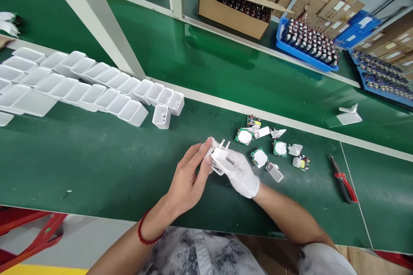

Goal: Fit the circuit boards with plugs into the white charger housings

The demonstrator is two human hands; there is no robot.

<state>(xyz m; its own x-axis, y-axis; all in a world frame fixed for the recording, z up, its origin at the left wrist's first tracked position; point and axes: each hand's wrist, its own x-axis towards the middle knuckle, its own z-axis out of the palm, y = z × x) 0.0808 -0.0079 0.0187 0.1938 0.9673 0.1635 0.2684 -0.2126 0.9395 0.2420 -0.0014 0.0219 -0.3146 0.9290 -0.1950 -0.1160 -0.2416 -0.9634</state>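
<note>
Both hands meet over the near middle of the green bench around a white plug housing point(220, 154) with two flat prongs pointing up and away. My left hand point(190, 171), bare, pinches its left side between thumb and fingers. My right hand point(242, 174), in a white glove, grips it from the right; part of the housing is hidden by the fingers. Just right of the hands lie several circuit boards with round white pads, such as one green board point(259, 157), and small white plug parts, among them a hollow white piece point(274, 172).
Rows of white open cases point(77, 90) stand on the left, with a single case point(161, 116) nearest the hands. Red-handled pliers point(343, 182) lie to the right. Across the back shelf are a cardboard box point(232, 12), a blue tray point(306, 47) of components and another tray point(383, 77).
</note>
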